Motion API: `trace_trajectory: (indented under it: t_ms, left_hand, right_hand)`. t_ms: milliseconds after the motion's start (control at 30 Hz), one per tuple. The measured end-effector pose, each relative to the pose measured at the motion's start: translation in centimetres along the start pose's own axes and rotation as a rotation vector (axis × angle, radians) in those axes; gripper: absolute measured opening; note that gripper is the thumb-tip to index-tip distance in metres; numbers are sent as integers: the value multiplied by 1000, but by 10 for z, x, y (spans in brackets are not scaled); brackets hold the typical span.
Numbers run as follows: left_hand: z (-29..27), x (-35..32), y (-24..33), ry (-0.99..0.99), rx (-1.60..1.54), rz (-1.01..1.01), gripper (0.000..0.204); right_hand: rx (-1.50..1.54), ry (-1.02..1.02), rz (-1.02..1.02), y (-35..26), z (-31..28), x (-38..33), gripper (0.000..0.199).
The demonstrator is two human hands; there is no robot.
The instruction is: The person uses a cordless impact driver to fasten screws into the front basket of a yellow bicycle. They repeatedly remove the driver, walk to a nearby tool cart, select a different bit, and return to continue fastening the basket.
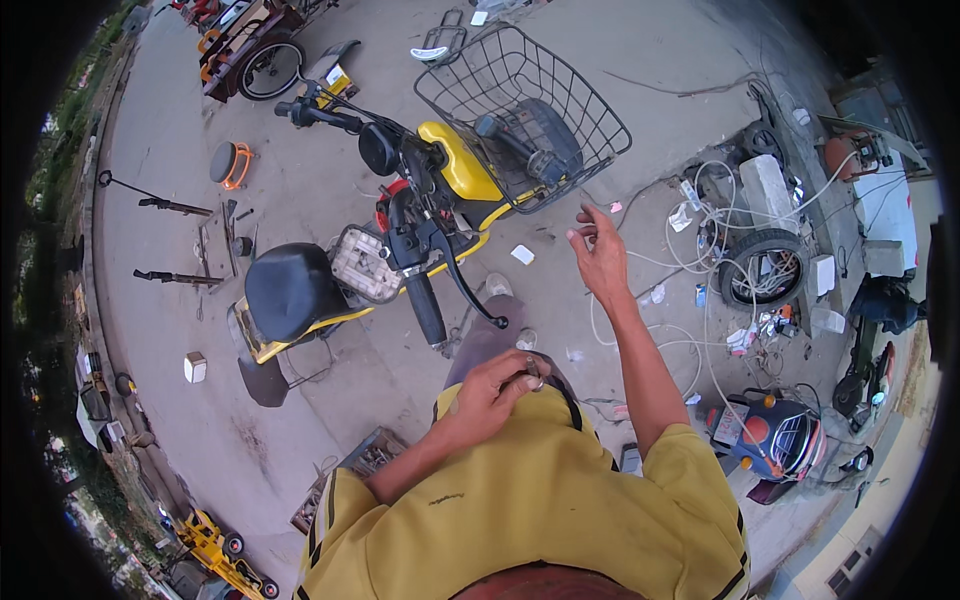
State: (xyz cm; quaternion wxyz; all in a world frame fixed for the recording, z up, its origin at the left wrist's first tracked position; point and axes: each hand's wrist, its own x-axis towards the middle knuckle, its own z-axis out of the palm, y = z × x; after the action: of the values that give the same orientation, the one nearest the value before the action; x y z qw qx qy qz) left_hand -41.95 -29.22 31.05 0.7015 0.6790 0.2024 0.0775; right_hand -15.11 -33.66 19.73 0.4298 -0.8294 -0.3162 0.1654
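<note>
My left hand (482, 392) is closed in front of my yellow shirt, with a small metallic piece (534, 372) showing at its fingertips; its kind is too small to make out. My right hand (603, 258) reaches forward with fingers apart and nothing in it, just below the wire basket (600, 165). In front of me stands a yellow electric bike with a black seat (287, 292). Its black handlebar grip (426, 310) and brake lever (465, 285) point toward me, nearest my left hand. Inside the basket lies a dark device with a cylindrical part (510, 135).
Pale hoses (688, 262) loop across the ground at the right, around a loose tyre (762, 268). A stool with an orange frame (233, 166) stands beyond the bike. Another scooter (775, 440) is at the lower right, and a tool box (378, 450) is by my left elbow.
</note>
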Motion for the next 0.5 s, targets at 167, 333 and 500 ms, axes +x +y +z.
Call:
trace_trajectory:
  t_ms: [167, 333, 500]
  left_hand:
    - [-6, 41, 32, 132, -208, -31, 10]
    - [-18, 86, 49, 219, -395, -76, 14]
    - [-20, 103, 46, 362, -423, -146, 15]
  right_hand:
    - [-209, -168, -78, -13, 40, 109, 56]
    - [-458, -353, -114, 13, 75, 182, 52]
    - [-598, -560, 0, 33, 130, 238, 56]
